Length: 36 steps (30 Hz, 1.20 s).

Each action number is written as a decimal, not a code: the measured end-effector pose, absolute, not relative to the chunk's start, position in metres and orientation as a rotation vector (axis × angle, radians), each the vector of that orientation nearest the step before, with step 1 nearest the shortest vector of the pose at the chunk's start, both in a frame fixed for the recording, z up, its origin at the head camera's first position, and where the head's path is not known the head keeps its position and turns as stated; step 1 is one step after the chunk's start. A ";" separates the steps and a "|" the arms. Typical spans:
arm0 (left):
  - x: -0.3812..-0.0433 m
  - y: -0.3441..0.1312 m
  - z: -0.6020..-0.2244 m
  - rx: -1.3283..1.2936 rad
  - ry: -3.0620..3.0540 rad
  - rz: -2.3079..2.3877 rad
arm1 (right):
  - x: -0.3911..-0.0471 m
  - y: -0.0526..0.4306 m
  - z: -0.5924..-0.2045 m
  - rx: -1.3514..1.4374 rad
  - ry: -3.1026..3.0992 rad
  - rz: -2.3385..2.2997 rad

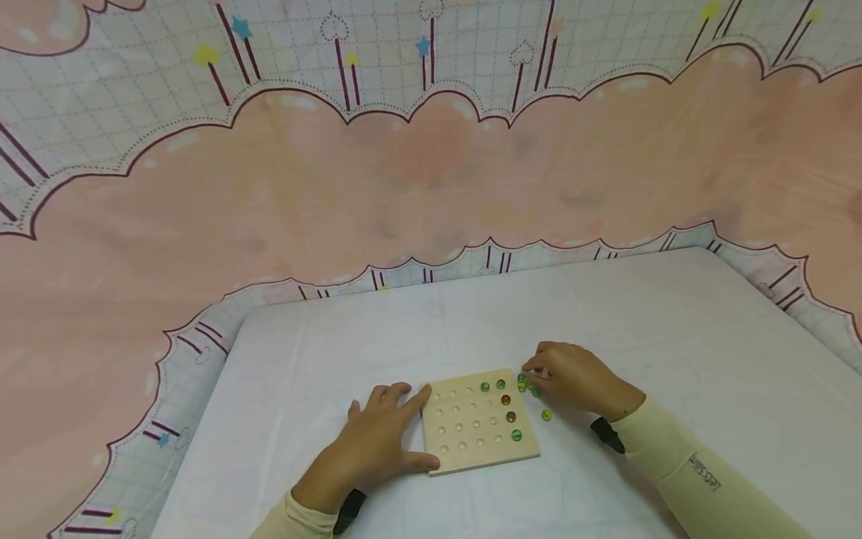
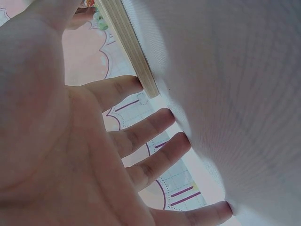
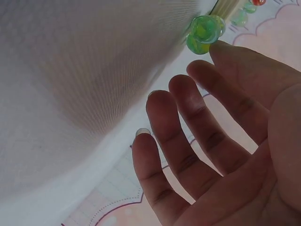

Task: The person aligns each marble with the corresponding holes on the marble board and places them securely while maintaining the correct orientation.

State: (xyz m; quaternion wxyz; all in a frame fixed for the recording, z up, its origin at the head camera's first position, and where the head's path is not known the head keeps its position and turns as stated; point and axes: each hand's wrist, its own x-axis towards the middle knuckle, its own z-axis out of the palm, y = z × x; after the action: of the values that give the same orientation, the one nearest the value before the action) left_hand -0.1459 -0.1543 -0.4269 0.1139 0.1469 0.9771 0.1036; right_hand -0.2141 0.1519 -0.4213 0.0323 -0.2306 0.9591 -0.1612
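A pale wooden board with rows of shallow round dimples lies on the white surface. My left hand spreads around its left side, index finger and thumb touching the edge. Along the right side sit green marbles in the top row and a green marble at the bottom corner. Between them are two amber marbles. My right hand is at a small cluster of loose green marbles beside the board's top right corner. In the right wrist view its thumb meets a green marble, with the fingers loosely bent.
A single yellow-green marble lies apart, right of the board. The white tabletop stretches around the board. Behind it hangs a peach patterned cloth with scalloped outlines.
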 end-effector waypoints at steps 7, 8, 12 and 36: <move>-0.146 -0.154 -0.428 0.423 2.869 0.290 | -0.215 0.154 -0.423 -0.687 2.930 -0.506; -0.146 -0.154 -0.428 0.421 2.869 0.289 | -0.215 0.155 -0.423 -0.686 2.926 -0.509; -0.145 -0.154 -0.428 0.422 2.874 0.290 | -0.217 0.156 -0.424 -0.696 2.913 -0.504; -0.145 -0.156 -0.431 0.457 2.895 0.308 | -0.217 0.160 -0.428 -0.736 2.961 -0.496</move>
State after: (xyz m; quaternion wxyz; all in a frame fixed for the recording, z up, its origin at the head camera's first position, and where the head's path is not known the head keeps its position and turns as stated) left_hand -0.1453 -0.1556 -0.4309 0.0974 0.1543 0.9777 0.1040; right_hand -0.2167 0.1605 -0.4276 0.0251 -0.2380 0.9576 -0.1604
